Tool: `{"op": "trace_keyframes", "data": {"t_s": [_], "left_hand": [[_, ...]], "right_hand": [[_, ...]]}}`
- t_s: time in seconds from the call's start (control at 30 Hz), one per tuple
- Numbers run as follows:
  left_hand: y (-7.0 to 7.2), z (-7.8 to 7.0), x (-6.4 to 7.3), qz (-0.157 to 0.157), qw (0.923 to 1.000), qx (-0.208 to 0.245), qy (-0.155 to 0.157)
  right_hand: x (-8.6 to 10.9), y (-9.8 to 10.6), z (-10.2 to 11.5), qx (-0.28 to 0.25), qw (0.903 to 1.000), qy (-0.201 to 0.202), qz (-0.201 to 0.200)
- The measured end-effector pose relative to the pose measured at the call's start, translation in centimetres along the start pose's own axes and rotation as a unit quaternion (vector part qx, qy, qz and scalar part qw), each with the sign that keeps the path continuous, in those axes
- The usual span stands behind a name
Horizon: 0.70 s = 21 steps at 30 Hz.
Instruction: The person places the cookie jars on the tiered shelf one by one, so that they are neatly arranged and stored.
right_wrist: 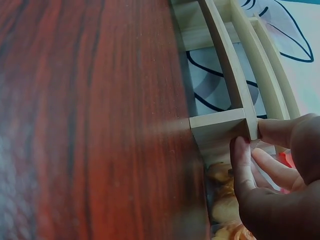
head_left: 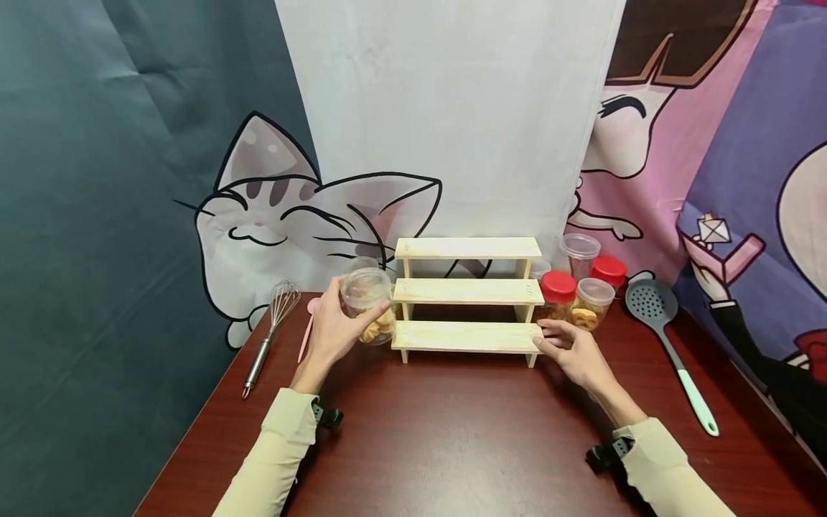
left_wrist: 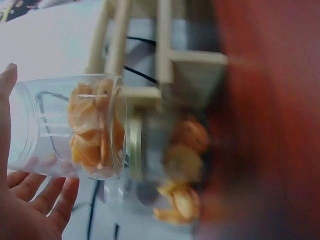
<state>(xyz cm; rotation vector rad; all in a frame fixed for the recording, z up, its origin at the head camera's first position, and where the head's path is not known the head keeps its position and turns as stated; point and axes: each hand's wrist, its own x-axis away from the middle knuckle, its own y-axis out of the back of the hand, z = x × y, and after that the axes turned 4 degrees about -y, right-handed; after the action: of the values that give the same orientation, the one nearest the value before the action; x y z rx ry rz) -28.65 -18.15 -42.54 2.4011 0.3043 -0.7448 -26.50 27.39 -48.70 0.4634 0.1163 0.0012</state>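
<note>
My left hand (head_left: 332, 327) grips a clear, round plastic jar (head_left: 365, 289) with yellowish-orange snacks in its bottom. In the left wrist view the jar (left_wrist: 52, 127) is raised, its base beside other snack jars (left_wrist: 180, 200) that look blurred. A three-step wooden display rack (head_left: 468, 336) stands just right of it. At the rack's other end, my right hand (head_left: 577, 355) pinches the corner of the lowest step. Seen from the right wrist, thumb and fingers meet at the end of that wooden step (right_wrist: 227, 65).
Right of the rack cluster several jars, among them a red-lidded jar (head_left: 558, 286) and a clear-lidded jar (head_left: 593, 298). Beyond them lies a slotted skimmer (head_left: 668, 341). A whisk (head_left: 271, 334) and a pink utensil (head_left: 307, 332) lie at left. Printed curtains (head_left: 452, 108) hang behind the table (head_left: 452, 438).
</note>
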Motion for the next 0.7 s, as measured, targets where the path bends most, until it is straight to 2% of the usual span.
{"op": "trace_keyframes", "data": {"t_s": [0.17,0.37,0.57,0.7], "left_hand": [[-1.4,-2.8,-1.6,-0.012,0.9993,0.029,-0.022],[-4.6,-6.2,-3.1,0.012,0.9978,0.059,-0.026],[-7.9,-9.5,-5.4,0.035,0.9937,0.09,-0.057],[-9.5,-11.2,-6.9,0.046,0.9926,0.102,-0.047]], "right_hand": [[-0.1,-0.1,0.1,-0.014,0.9999,0.001,0.002],[0.1,-0.1,-0.1,-0.023,0.9997,-0.006,0.003],[0.2,-0.3,-0.1,-0.022,0.9996,-0.016,-0.003],[0.3,-0.3,-0.2,-0.014,0.9996,-0.024,-0.005]]}}
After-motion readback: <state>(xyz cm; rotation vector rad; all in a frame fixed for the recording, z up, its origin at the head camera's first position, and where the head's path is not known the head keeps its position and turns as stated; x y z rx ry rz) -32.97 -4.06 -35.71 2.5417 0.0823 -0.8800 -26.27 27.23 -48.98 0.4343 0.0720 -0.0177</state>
